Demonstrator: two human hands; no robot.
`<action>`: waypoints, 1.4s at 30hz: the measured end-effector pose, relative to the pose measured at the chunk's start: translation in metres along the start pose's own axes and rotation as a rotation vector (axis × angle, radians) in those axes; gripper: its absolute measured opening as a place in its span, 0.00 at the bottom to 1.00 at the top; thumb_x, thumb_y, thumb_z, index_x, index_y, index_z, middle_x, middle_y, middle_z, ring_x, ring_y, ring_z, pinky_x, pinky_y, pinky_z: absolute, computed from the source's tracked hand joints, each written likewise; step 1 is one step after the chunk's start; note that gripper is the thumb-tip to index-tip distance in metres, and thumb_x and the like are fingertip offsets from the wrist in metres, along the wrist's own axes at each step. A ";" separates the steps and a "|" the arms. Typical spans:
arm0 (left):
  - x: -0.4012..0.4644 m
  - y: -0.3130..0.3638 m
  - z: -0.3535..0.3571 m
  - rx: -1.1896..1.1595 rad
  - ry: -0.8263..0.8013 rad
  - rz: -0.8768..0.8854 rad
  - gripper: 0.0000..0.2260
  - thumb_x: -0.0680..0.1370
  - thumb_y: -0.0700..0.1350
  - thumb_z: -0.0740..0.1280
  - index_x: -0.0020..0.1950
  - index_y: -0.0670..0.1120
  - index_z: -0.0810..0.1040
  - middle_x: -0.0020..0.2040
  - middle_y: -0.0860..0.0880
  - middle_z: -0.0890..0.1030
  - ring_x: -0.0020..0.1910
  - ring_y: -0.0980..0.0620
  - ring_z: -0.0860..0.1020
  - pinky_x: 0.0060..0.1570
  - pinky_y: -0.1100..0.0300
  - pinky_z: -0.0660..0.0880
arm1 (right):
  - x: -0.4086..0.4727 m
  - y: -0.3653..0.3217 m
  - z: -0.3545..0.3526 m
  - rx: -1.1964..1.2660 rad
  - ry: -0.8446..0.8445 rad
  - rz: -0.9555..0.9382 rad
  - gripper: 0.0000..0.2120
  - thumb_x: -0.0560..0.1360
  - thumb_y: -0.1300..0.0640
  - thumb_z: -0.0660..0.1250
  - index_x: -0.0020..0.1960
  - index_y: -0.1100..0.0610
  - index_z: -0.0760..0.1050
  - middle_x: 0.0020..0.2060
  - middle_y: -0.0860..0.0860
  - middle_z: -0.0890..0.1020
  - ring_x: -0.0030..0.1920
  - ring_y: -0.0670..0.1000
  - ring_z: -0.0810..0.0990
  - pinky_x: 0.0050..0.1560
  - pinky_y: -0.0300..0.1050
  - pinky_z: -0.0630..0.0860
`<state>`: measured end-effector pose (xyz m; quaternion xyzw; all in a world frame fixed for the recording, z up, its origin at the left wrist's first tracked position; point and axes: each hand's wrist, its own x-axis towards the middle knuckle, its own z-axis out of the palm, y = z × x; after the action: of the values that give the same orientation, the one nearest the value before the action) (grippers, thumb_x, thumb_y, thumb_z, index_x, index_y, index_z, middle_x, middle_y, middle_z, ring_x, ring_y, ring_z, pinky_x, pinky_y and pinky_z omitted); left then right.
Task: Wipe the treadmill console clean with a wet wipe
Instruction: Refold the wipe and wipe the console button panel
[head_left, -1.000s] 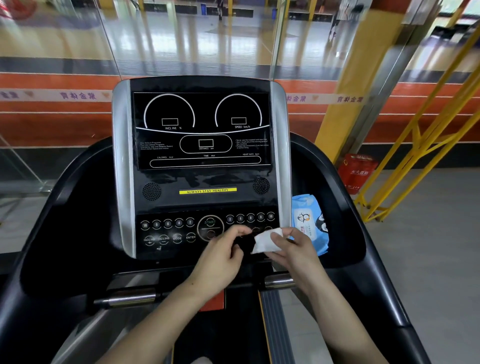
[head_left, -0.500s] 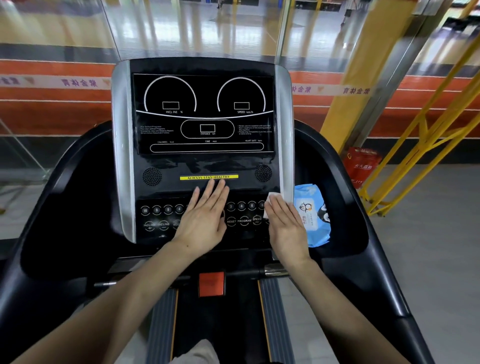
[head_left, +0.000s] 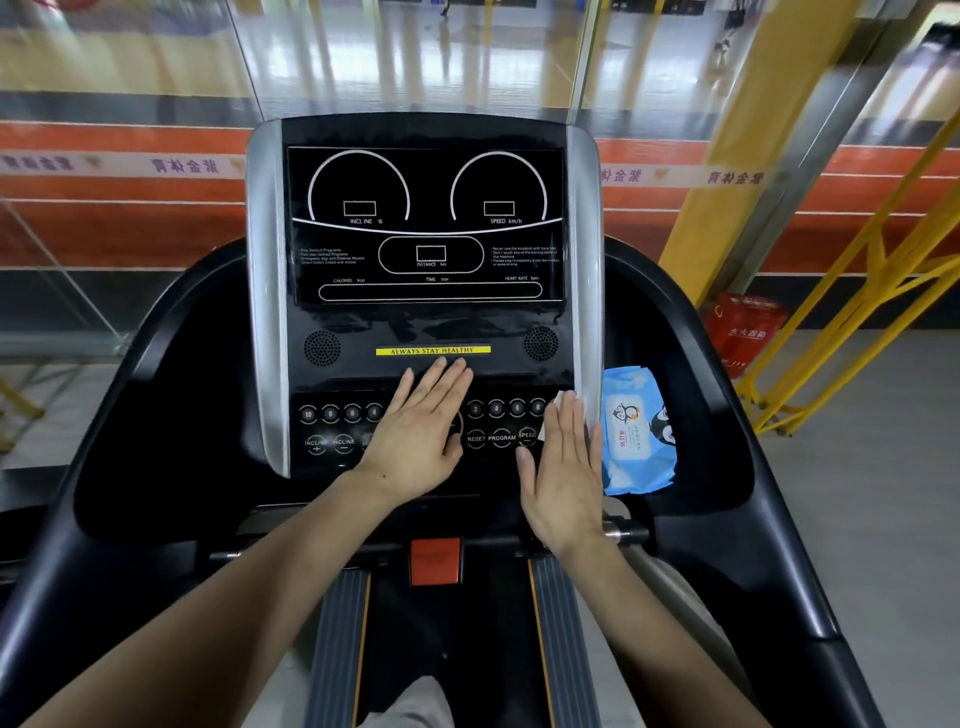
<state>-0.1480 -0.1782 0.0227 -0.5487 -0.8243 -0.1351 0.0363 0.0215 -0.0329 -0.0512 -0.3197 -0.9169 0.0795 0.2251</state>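
The black treadmill console (head_left: 428, 322) with silver side strips stands straight ahead, display on top and a button panel below. My left hand (head_left: 415, 436) lies flat on the middle of the button panel, fingers stretched out, holding nothing. My right hand (head_left: 563, 467) lies flat on the panel's right end, pressing a white wet wipe (head_left: 553, 402) against the console. Only the wipe's edges show past my fingertips, by the right silver strip.
A blue pack of wet wipes (head_left: 636, 431) lies in the black tray right of the console. A red stop tab (head_left: 435, 561) sits below the panel. Yellow railings (head_left: 852, 312) and a red box (head_left: 745, 327) stand at right; a glass wall lies behind.
One second ago both hands held the wipe in front of the buttons. Since then each hand has gone flat on the panel, the wipe under the right one; little differs from half a second ago.
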 end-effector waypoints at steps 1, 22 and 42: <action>0.000 0.000 0.000 0.001 -0.002 0.000 0.37 0.82 0.47 0.62 0.85 0.48 0.45 0.86 0.53 0.44 0.83 0.55 0.37 0.81 0.50 0.34 | 0.001 0.002 0.000 0.005 0.004 -0.025 0.32 0.87 0.45 0.50 0.85 0.61 0.51 0.86 0.56 0.49 0.86 0.53 0.43 0.85 0.61 0.46; 0.000 -0.005 -0.002 -0.002 -0.036 0.029 0.37 0.83 0.47 0.62 0.85 0.49 0.43 0.85 0.54 0.42 0.83 0.56 0.35 0.82 0.48 0.36 | -0.005 0.014 -0.004 -0.047 -0.028 -0.026 0.32 0.86 0.43 0.49 0.86 0.55 0.48 0.86 0.50 0.47 0.85 0.46 0.41 0.84 0.57 0.35; 0.000 -0.003 0.003 0.013 0.000 0.030 0.36 0.83 0.43 0.60 0.85 0.49 0.42 0.85 0.54 0.40 0.82 0.55 0.34 0.80 0.51 0.32 | 0.006 -0.027 0.014 0.033 -0.026 -0.055 0.31 0.87 0.45 0.47 0.87 0.54 0.44 0.86 0.50 0.44 0.85 0.48 0.39 0.85 0.60 0.41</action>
<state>-0.1501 -0.1787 0.0195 -0.5606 -0.8169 -0.1291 0.0417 -0.0044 -0.0503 -0.0533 -0.2896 -0.9268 0.0924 0.2206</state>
